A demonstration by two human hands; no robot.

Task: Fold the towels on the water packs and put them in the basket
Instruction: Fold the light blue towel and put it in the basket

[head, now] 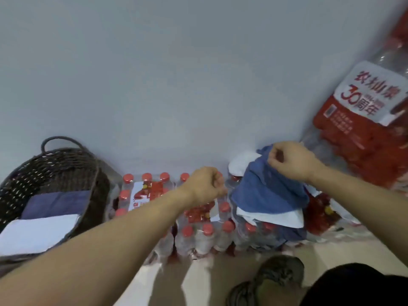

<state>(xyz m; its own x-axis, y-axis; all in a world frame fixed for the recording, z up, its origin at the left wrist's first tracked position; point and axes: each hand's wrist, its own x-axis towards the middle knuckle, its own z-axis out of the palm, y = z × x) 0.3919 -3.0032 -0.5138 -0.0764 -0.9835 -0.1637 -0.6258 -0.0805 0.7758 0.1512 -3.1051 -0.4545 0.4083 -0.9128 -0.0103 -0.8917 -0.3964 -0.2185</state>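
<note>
Two hands lift a blue towel off the water packs.

The right hand (291, 161) pinches the blue towel (268, 191) at its far top. The left hand (206, 184) is curled at the towel's left edge; its fingers are hidden, so its grip is unclear. The basket (66, 164) sits far left, partly cut off.
</note>
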